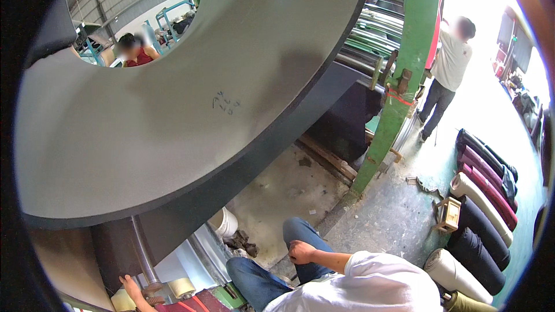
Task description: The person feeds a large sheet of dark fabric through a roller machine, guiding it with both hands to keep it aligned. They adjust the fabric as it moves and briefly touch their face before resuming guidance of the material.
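Note:
A broad grey sheet with a dark edge and some handwritten marks curves across the upper left. Beneath it runs a darker sheet. At the lower left my left hand rests at the darker sheet's lower part, its visible fingers extended; part of the hand is out of sight. Beside it stand a metal shaft and a pale roller end. My right hand lies on my right knee, in blue jeans, with the fingers curled in and no object showing in them.
A green machine frame with metal rollers rises right of the sheet. Several fabric rolls and a small wooden stool stand at right. A white bucket sits below. One person stands behind the frame; another is far left.

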A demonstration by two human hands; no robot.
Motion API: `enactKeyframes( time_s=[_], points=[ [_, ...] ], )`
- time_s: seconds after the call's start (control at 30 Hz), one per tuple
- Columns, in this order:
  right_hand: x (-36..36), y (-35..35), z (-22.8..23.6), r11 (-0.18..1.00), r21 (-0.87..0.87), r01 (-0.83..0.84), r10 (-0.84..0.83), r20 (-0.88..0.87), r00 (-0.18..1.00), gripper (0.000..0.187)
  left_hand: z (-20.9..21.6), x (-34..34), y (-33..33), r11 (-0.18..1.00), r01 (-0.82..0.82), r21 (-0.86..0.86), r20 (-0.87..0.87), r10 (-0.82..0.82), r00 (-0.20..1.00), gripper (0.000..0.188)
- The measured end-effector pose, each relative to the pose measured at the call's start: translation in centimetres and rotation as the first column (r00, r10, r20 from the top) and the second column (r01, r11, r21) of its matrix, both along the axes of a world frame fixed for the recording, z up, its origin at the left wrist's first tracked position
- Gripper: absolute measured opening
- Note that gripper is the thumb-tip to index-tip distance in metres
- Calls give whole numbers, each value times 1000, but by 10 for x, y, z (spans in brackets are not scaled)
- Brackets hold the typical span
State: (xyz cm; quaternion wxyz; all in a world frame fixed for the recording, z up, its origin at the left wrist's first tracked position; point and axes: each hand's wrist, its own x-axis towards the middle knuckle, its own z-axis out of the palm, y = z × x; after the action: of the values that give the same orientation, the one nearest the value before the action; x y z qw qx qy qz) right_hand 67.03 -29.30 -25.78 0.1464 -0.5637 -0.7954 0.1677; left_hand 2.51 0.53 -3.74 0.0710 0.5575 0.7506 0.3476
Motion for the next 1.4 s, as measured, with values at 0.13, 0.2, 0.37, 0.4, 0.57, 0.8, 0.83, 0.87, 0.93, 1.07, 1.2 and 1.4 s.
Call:
enactKeyframes(
  time_s=[0.13,0.2,0.37,0.4,0.57,0.8,0.83,0.87,0.93,1.07,1.2,1.4],
  points=[
    [8,-8,-8,999,-10,35,-35,14,999,21,44,94,-24,974,-25,-227,-105,1,994,77],
    [5,-5,-8,1000,9,21,-21,7,1000,21,29,58,-14,980,-48,-192,-102,29,994,80],
    [3,-2,-8,998,63,7,-5,-27,1000,20,-5,10,1,999,-30,-39,-27,29,999,84],
    [10,-8,-9,998,44,41,-41,-7,999,20,21,76,-8,995,-24,-102,-36,20,999,83],
    [1,0,-7,997,71,10,-8,-34,999,21,22,31,-12,990,-45,-135,-82,35,996,82],
    [2,-2,-2,993,110,34,-23,-96,995,18,25,41,-14,989,-66,-129,-152,46,987,85],
    [1,0,5,995,97,32,-23,-98,995,18,15,25,-12,990,-64,-130,-188,38,981,84],
    [4,-1,10,995,83,46,-38,-97,995,17,25,40,-12,978,-74,-195,-112,53,992,83],
    [6,-1,15,997,74,33,-25,-107,994,16,35,48,-12,972,-61,-226,16,66,998,81],
    [9,-2,15,996,76,49,-41,-100,994,16,60,100,-25,979,-82,-186,-8,82,997,87],
    [5,2,18,994,96,45,-34,-118,992,15,38,62,-20,979,-120,-164,-170,92,981,84],
    [7,3,9,998,54,39,-34,-81,996,15,33,52,-16,981,-134,-143,-90,122,988,86]
  ],
)
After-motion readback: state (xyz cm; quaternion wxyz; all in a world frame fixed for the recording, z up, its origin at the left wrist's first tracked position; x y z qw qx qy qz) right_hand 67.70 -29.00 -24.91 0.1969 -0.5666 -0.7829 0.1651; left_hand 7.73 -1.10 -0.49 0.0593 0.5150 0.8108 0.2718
